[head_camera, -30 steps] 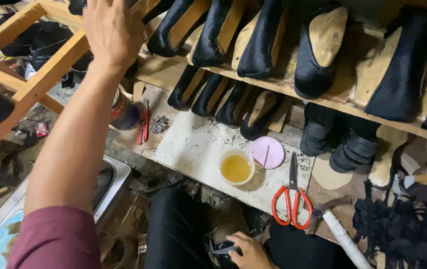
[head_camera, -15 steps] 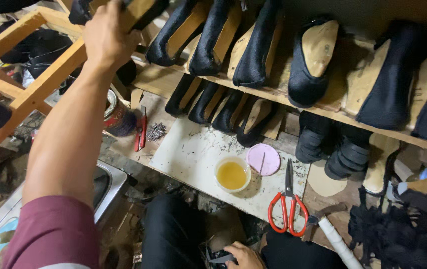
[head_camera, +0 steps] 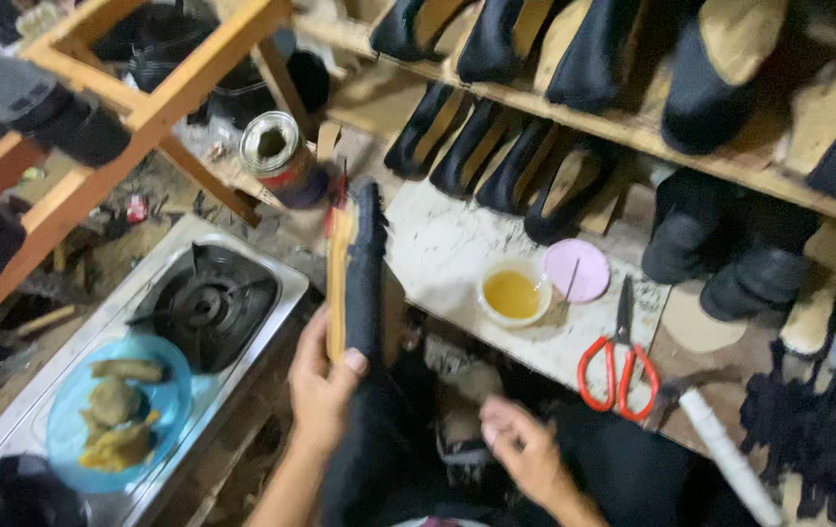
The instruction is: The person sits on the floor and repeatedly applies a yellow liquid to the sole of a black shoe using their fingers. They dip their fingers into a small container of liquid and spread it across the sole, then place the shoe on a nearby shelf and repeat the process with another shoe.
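My left hand (head_camera: 322, 379) grips a black shoe upper on a tan last (head_camera: 355, 273), held upright on its edge in front of me. My right hand (head_camera: 525, 449) hovers low over my dark-clad lap with fingers loosely curled and nothing in them. A small cup of yellow glue (head_camera: 513, 293) and its pink lid (head_camera: 577, 270) sit on the white work slab (head_camera: 437, 244) just beyond the shoe. Red-handled scissors (head_camera: 621, 363) lie at the slab's right end.
Wooden shelves (head_camera: 632, 132) hold rows of black shoe uppers on lasts. A tin can (head_camera: 281, 158) stands at the slab's left. A gas stove (head_camera: 205, 304) carries a blue plate of food (head_camera: 117, 410) at lower left. A wooden frame (head_camera: 144, 107) crosses the upper left. A hammer (head_camera: 720, 439) lies right.
My left arm came down from the upper shelf and now holds a lasted black shoe near my lap. The view swung left and down, bringing the stove and plate into sight.
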A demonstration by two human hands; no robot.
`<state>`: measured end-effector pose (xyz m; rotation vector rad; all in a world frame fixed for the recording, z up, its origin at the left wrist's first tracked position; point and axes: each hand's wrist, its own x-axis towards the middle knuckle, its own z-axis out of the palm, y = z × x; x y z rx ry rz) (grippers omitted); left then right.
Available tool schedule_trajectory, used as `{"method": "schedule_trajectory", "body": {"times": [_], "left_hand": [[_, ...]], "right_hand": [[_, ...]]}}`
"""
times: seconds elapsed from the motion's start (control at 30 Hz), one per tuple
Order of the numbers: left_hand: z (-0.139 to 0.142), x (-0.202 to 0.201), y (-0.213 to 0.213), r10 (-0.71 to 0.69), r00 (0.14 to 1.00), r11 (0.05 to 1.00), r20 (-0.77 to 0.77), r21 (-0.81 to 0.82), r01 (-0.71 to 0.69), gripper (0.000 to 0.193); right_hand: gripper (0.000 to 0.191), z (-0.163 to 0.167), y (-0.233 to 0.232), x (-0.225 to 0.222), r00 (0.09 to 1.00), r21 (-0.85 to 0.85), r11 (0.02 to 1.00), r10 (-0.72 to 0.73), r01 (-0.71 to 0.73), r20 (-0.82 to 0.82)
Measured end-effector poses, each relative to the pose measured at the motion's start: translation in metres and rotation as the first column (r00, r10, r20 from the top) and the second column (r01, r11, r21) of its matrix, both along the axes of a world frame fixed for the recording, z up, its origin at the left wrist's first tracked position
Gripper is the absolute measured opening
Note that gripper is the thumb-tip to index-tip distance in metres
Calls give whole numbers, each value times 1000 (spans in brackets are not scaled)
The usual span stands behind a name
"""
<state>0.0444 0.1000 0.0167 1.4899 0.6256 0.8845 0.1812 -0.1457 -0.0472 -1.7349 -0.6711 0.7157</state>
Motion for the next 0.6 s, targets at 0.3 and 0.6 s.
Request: {"method": "schedule_trajectory", "body": {"times": [0.3,0.6], "left_hand": [[-70,-68,-134,-212,954,955,-215,-253,155,85],[-72,-104,-132,-537,808,843,-244,-149,516,87]], "right_hand": [[80,44,29,-8,994,604,793,-19,82,-110],[75,11,-5,-40,855,339,895,-82,289,-512]]}}
